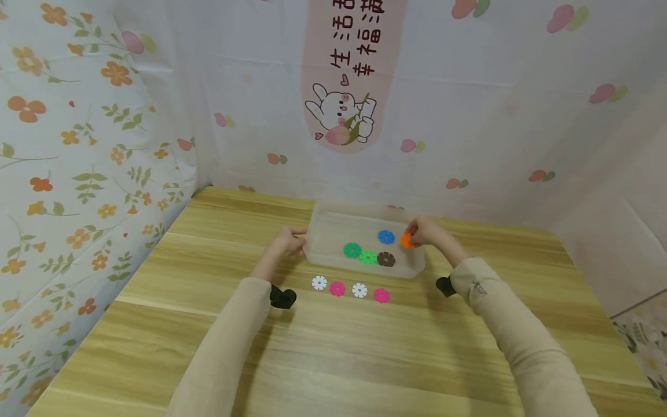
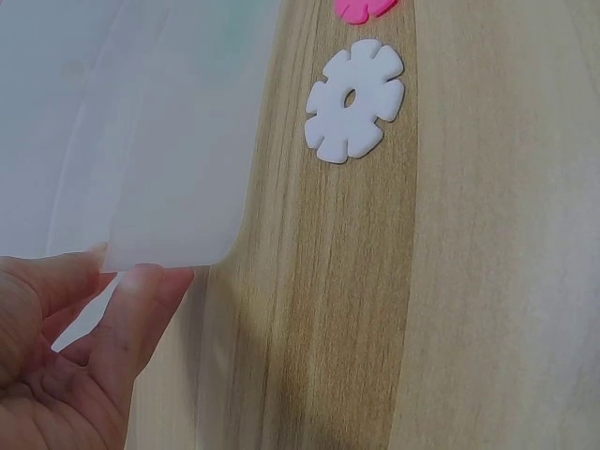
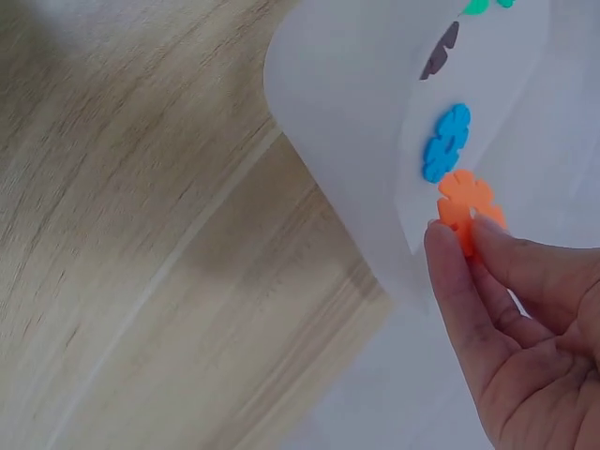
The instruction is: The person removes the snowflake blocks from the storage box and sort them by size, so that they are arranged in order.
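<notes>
A translucent plastic box (image 1: 333, 265) stands at the back of the wooden table. My left hand (image 1: 289, 241) holds its left end, thumb and fingertips at the edge near a corner in the left wrist view. Over the box's right end, my right hand (image 1: 424, 230) pinches an orange snowflake disc (image 3: 466, 202) between thumb and fingers. Inside the box lie a blue disc (image 1: 386, 236), a dark green disc (image 1: 352, 250), a bright green disc (image 1: 367, 258) and a brown disc (image 1: 386, 259). The blue one is nearest the orange disc.
In front of the box, a row of discs lies on the table: a white disc (image 1: 319, 282), a pink disc (image 1: 337, 288), another white disc (image 1: 359, 290) and another pink disc (image 1: 382, 295). A patterned cloth (image 1: 250, 92) hangs behind the table.
</notes>
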Tool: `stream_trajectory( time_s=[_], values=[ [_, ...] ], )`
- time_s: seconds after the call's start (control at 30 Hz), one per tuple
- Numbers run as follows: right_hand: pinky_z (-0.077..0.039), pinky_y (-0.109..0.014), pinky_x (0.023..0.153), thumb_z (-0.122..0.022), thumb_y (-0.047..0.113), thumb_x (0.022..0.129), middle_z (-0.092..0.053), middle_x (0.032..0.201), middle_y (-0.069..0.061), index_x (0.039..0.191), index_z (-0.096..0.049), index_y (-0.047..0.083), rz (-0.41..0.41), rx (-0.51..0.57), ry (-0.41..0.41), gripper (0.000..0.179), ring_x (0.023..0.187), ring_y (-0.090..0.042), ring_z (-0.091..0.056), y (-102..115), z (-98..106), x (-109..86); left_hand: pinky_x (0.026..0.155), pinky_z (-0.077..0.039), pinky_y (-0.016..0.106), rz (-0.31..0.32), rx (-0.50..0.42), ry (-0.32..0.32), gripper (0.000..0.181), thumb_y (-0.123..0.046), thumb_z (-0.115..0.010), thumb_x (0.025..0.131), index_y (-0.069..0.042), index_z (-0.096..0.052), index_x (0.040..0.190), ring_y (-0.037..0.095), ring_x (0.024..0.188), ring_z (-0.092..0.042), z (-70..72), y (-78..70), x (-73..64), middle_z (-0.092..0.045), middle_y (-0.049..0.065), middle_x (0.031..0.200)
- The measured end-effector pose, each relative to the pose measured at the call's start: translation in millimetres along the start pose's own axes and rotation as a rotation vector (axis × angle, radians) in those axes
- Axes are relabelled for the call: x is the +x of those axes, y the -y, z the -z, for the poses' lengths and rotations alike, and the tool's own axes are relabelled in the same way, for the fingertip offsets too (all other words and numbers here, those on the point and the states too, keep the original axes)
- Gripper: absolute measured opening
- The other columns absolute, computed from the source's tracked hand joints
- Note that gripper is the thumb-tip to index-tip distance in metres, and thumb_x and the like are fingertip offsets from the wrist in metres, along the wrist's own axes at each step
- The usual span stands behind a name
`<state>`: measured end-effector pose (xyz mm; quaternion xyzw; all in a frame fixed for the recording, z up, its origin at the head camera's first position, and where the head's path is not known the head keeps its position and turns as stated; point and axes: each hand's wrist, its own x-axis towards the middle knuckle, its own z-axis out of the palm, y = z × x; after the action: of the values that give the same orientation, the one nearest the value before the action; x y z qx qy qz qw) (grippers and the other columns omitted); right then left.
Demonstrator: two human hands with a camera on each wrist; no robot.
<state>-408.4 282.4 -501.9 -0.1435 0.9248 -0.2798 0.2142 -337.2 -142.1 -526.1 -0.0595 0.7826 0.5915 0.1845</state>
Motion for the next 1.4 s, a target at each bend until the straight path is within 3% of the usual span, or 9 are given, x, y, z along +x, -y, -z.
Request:
stream_trajectory(
  time_s=[0.27, 0.47, 0.53, 0.63, 0.77, 0.9, 1.0, 1.13, 1.4],
  values=[
    [-0.056, -0.029, 0.054, -0.065, -0.004, 0.079, -0.058, 0.078, -0.018, 0.091, -0.062, -0.007, 0.039, 0.033, 0.013, 0.013, 0.061, -0.022, -0.063, 60.1, 10.9, -50.0, 0.054, -0.056, 0.030, 0.027, -0.073, 0.002, 0.037, -0.013, -0.067, 0.083, -0.027, -0.063, 0.117, 0.018, 0.064, -0.065, 8.1, 44.2, 60.1, -0.067, 0.012, 0.087],
    [-0.058, -0.035, 0.065, -0.058, -0.010, 0.081, -0.059, 0.089, -0.027, 0.100, -0.056, -0.017, -0.039, -0.024, 0.015, 0.020, 0.070, -0.029, -0.064, 144.5, 17.6, -119.6, 0.052, -0.054, 0.030, 0.016, -0.005, -0.009, 0.039, -0.009, -0.061, 0.087, -0.018, -0.058, 0.125, 0.018, 0.061, -0.064, -2.2, -11.3, -13.4, -0.067, 0.017, 0.092],
    [-0.058, -0.036, 0.067, -0.057, -0.010, 0.082, -0.059, 0.089, -0.028, 0.100, -0.055, -0.018, -0.023, -0.036, 0.010, 0.020, 0.071, -0.029, -0.064, 153.6, 17.7, -130.4, 0.053, -0.054, 0.030, 0.015, -0.008, -0.008, 0.039, -0.008, -0.060, 0.087, -0.016, -0.057, 0.125, 0.018, 0.061, -0.063, -2.9, -13.3, -16.0, -0.067, 0.018, 0.092],
    [-0.057, -0.037, 0.069, -0.055, -0.011, 0.083, -0.060, 0.087, -0.027, 0.099, -0.055, -0.018, 0.018, -0.045, 0.004, 0.017, 0.069, -0.026, -0.063, 156.5, 16.4, -138.4, 0.053, -0.055, 0.032, 0.029, -0.046, -0.006, 0.039, -0.011, -0.065, 0.084, -0.023, -0.061, 0.121, 0.019, 0.061, -0.064, 2.9, 25.4, 36.9, -0.067, 0.015, 0.090],
    [-0.057, -0.036, 0.068, -0.056, -0.009, 0.083, -0.060, 0.087, -0.025, 0.099, -0.057, -0.015, 0.064, -0.022, 0.021, 0.017, 0.072, -0.024, -0.062, 157.2, 15.7, -147.1, 0.055, -0.056, 0.039, 0.039, -0.098, 0.010, 0.038, -0.020, -0.075, 0.076, -0.036, -0.065, 0.109, 0.024, 0.065, -0.067, 16.4, 113.0, 150.8, -0.069, 0.012, 0.088],
    [-0.057, -0.037, 0.069, -0.056, -0.009, 0.083, -0.061, 0.089, -0.026, 0.098, -0.057, -0.014, 0.115, 0.020, 0.040, 0.016, 0.078, -0.026, -0.062, 157.4, 14.2, -155.9, 0.056, -0.057, 0.040, 0.052, -0.076, -0.014, 0.037, -0.017, -0.072, 0.078, -0.035, -0.065, 0.110, 0.025, 0.066, -0.067, 15.3, 109.2, 146.7, -0.069, 0.014, 0.091],
    [-0.056, -0.037, 0.071, -0.055, -0.010, 0.082, -0.063, 0.089, -0.023, 0.097, -0.059, -0.012, 0.141, 0.013, 0.034, 0.016, 0.080, -0.024, -0.060, 157.6, 12.1, -160.9, 0.054, -0.057, 0.035, 0.052, -0.063, -0.026, 0.035, -0.014, -0.068, 0.081, -0.032, -0.065, 0.111, 0.022, 0.063, -0.067, 11.5, 73.2, 98.5, -0.068, 0.015, 0.090],
    [-0.054, -0.037, 0.077, -0.058, -0.008, 0.080, -0.063, 0.091, -0.020, 0.097, -0.062, -0.007, 0.154, -0.022, 0.024, 0.017, 0.086, -0.027, -0.059, 158.7, 8.9, -168.6, 0.056, -0.057, 0.035, 0.059, -0.056, -0.026, 0.036, -0.014, -0.067, 0.082, -0.033, -0.064, 0.112, 0.022, 0.064, -0.067, 11.0, 66.4, 91.5, -0.068, 0.014, 0.091],
    [-0.052, -0.033, 0.077, -0.060, -0.004, 0.081, -0.065, 0.091, -0.015, 0.096, -0.065, -0.003, 0.150, -0.022, 0.050, 0.016, 0.087, -0.024, -0.058, 158.6, -4.7, -179.2, 0.056, -0.057, 0.031, 0.027, -0.015, 0.000, 0.041, -0.008, -0.060, 0.086, -0.017, -0.057, 0.126, 0.018, 0.062, -0.065, 3.7, 6.5, 11.4, -0.067, 0.015, 0.088]
  ],
)
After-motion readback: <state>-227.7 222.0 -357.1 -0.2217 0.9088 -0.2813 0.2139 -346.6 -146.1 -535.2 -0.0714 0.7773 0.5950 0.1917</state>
